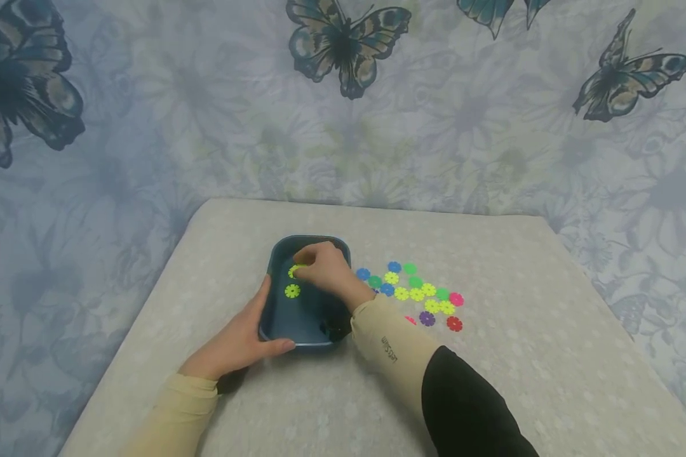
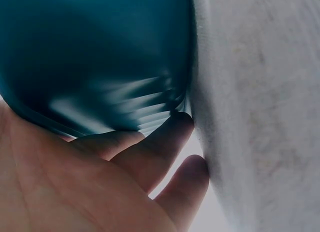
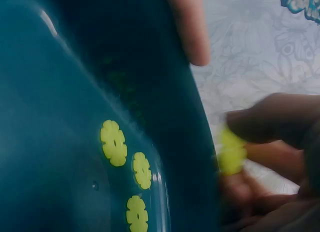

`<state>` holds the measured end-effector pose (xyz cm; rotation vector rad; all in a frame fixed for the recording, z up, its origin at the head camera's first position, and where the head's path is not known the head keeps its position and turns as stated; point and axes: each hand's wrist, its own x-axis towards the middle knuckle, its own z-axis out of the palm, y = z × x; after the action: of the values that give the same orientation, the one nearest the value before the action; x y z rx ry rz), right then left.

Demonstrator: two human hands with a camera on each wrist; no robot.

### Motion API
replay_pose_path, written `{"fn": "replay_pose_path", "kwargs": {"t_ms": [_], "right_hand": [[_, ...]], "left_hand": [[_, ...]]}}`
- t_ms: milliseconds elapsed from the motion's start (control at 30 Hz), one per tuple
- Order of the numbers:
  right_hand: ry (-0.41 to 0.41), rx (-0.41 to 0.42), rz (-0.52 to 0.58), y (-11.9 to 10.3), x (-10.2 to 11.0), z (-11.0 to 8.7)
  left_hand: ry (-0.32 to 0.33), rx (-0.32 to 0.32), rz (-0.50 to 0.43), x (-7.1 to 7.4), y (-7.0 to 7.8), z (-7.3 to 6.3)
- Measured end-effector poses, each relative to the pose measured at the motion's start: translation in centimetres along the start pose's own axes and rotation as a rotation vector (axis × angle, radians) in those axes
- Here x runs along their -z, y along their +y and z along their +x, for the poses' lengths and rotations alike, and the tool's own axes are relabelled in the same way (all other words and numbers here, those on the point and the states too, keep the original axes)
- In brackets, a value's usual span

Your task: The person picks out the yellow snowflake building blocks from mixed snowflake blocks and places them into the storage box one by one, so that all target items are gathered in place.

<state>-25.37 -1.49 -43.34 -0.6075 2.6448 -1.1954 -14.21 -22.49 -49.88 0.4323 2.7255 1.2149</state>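
Note:
A dark blue-green tray [image 1: 303, 324] stands on the table. My left hand [image 1: 237, 339] holds its near left corner, thumb at the front rim and other fingers along the outer left side. Those fingers [image 2: 155, 147] touch the tray's outer wall in the left wrist view. Above the tray, my right hand [image 1: 328, 273] pinches a yellow flower-shaped disc [image 3: 232, 152] between thumb and fingers, blurred in the right wrist view. On the tray floor lie yellow flower-shaped discs [image 3: 114, 143], three of them visible there. My right hand partly hides the tray's far right side.
Right of the tray, several loose flower-shaped discs [image 1: 416, 294] in yellow, green, blue, pink, purple and red lie scattered on the pale cloth-covered table [image 1: 520, 355]. My right forearm hides part of that area. A butterfly-patterned wall [image 1: 463, 158] rises behind the table's far edge.

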Motion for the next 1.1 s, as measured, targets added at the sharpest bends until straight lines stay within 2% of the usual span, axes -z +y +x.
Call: {"fn": "replay_pose_path", "kwargs": {"t_ms": [300,500,633,767,1100], "right_hand": [[-0.169,-0.088,-0.196,0.5,0.1,0.1],[-0.235,-0.059,-0.281,0.8,-0.2,0.3],[-0.258,-0.005,-0.372,1.0,-0.8,0.6],[-0.267,0.012,-0.434,1.0,-1.5,0.7],[-0.290,-0.057,-0.441,1.1,-2.1,0.6]], "left_hand": [[-0.006,-0.002,0.004,0.5,0.7,0.4],[-0.003,-0.010,0.006,0.4,0.5,0.2],[0.004,-0.014,0.019,0.2,0.2,0.2],[0.012,-0.030,0.030,0.0,0.0,0.1],[0.013,-0.029,0.026,-0.2,0.0,0.0]]}}
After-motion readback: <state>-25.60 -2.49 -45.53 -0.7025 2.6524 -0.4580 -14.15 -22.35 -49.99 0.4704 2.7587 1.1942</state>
